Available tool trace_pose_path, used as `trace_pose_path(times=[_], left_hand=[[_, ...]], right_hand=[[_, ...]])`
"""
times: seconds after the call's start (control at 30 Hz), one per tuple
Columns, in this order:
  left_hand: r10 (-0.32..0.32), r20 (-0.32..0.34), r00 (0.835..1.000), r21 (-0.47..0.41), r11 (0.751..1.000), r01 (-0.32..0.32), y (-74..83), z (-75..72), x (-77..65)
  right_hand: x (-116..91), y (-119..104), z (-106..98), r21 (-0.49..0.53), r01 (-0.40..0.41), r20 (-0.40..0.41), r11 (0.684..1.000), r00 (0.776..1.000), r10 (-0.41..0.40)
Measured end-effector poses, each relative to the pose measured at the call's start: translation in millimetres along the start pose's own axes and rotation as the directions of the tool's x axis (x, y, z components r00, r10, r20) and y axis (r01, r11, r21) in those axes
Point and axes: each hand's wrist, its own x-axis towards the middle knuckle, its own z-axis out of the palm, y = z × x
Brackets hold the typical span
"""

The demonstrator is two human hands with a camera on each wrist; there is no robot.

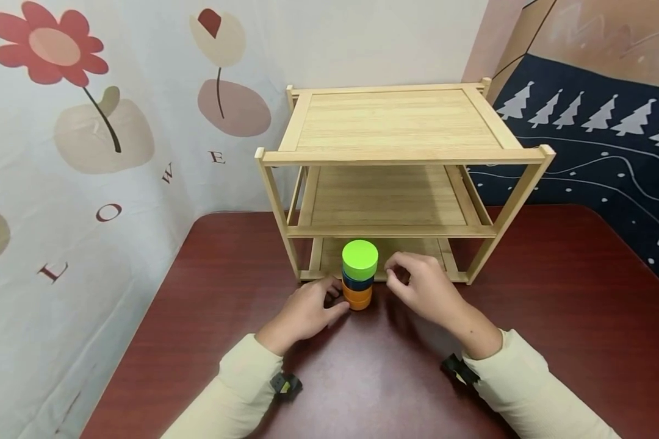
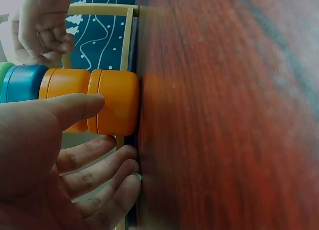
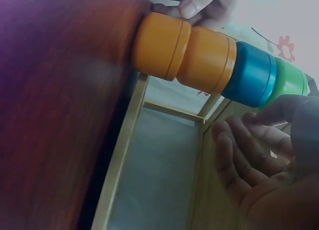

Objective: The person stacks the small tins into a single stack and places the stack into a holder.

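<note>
A stack of small round lidded jars stands upright on the table, before the wooden shelf. On top is a light-green jar (image 1: 360, 259), under it a dark-blue jar (image 1: 358, 281). An upper orange jar (image 3: 208, 59) and a bottom orange jar (image 2: 118, 103) make up the lower half. My left hand (image 1: 309, 306) is at the stack's left side, its thumb tip beside the bottom jar and its other fingers loosely bent behind. To the right of the green jar my right hand (image 1: 425, 288) hovers with nothing in it, fingers loosely curled and a small gap from the stack.
A light wooden three-tier shelf (image 1: 395, 122) stands directly behind the stack, its lower front rail (image 1: 417, 277) close to both hands. The dark-red table (image 1: 208, 305) extends to either side. A printed cloth (image 1: 159, 116) hangs at the back and left.
</note>
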Motion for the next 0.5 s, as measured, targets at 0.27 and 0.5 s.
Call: trace_pose_path(times=[0.27, 0.5], left_hand=[[-0.007, -0.003, 1.0, -0.012, 1.0, 0.007, 1.0, -0.8, 0.1], [-0.017, -0.007, 1.0, -0.011, 1.0, 0.017, 1.3, 0.2, 0.0]], right_hand=[[-0.5, 3.2, 7.9, 0.014, -0.09, 0.083, 0.996, 0.993, 0.089], [-1.2, 4.7, 12.0, 0.099, -0.179, 0.156, 0.979, 0.974, 0.162]])
